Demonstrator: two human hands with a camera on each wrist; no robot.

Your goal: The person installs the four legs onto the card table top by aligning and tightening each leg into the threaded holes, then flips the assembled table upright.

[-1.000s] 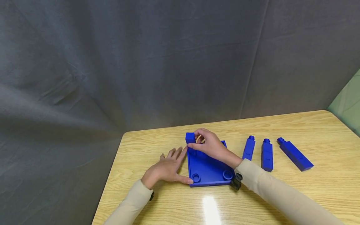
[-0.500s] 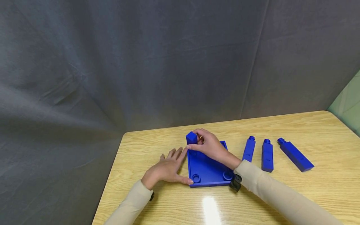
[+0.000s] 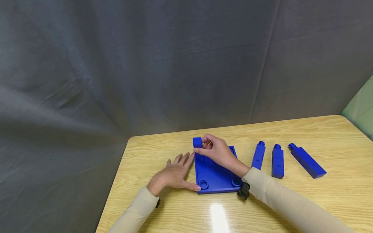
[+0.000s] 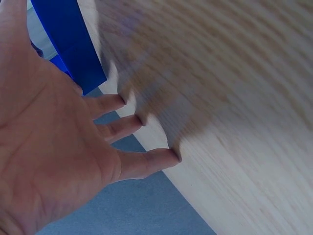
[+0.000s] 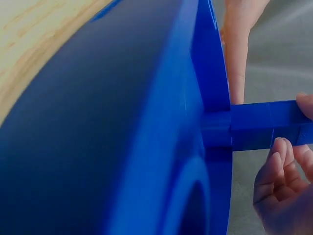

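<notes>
A square blue leg [image 3: 197,142] stands upright at the far left corner of a shallow blue tray-like panel [image 3: 214,176] with round sockets at its near corners. My right hand [image 3: 218,151] pinches the leg near its top between thumb and fingers. In the right wrist view, the leg [image 5: 252,126] meets the panel's corner, and its lower end is out of sight in the socket. My left hand [image 3: 174,174] lies spread along the panel's left side, thumb at the near left corner. The left wrist view has the left hand's fingertips [image 4: 168,155] touching the table.
Three more blue legs with threaded ends lie to the right: one leg [image 3: 258,156] beside the right forearm, a middle leg [image 3: 277,162], and a slanted leg [image 3: 309,162]. A grey curtain [image 3: 186,64] hangs behind the wooden table [image 3: 145,149].
The leg in my right hand has turned about its upright axis: flat face forward, then a corner forward, now a flat face forward again. My left hand has stayed put.
</notes>
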